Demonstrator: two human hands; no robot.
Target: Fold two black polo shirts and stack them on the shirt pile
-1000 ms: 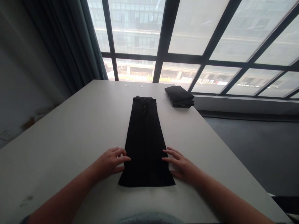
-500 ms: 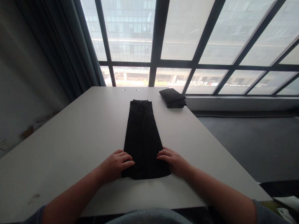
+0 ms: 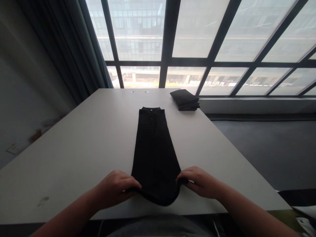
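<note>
A black collared shirt (image 3: 155, 148), folded into a long narrow strip, lies on the white table with its collar and buttons at the far end. My left hand (image 3: 117, 187) pinches the near left corner of the shirt between thumb and fingers. On the other side, my right hand (image 3: 201, 182) grips the near right corner, with a bit of dark cloth showing between the fingers. Both corners are raised a little, and the near edge sags in a curve between them.
A stack of folded black garments (image 3: 185, 99) sits at the table's far right corner. The white table (image 3: 93, 148) reaches to large windows (image 3: 190, 29). A dark curtain (image 3: 66, 49) hangs at the left. Two small white fittings (image 3: 139, 92) are at the table's far edge.
Both hands have moved toward me and slightly apart. They lay on the shirt's sides before; now they hold its near corners, lifted. The near edge has gone from flat to sagging.
</note>
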